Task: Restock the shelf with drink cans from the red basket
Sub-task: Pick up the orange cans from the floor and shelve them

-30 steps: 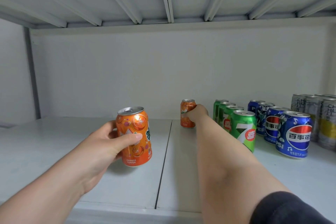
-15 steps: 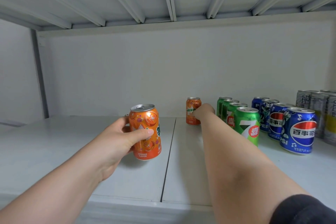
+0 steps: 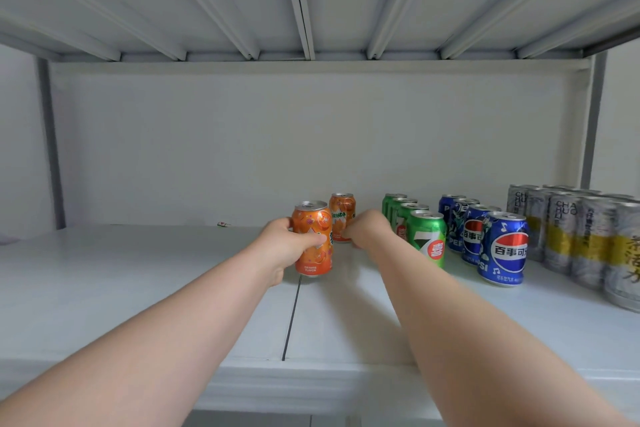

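My left hand [image 3: 285, 246] is shut on an orange soda can [image 3: 313, 243], held upright just above the white shelf [image 3: 138, 288], near the middle seam. A second orange can [image 3: 343, 215] stands right behind it near the back wall. The curled fingers of my right hand [image 3: 369, 229] rest against that can's lower right side and hold nothing. The red basket is out of view.
To the right stand front-to-back rows of green cans [image 3: 427, 239], blue cans [image 3: 504, 250] and silver-and-yellow cans [image 3: 588, 239]. The upper shelf's ribbed underside [image 3: 298, 10] hangs low overhead. The shelf's left half is bare apart from a small scrap [image 3: 223, 224] at the back.
My left hand has carried its orange can forward and right, up to the rear can. My right hand has let go of the rear can and curled up beside it.
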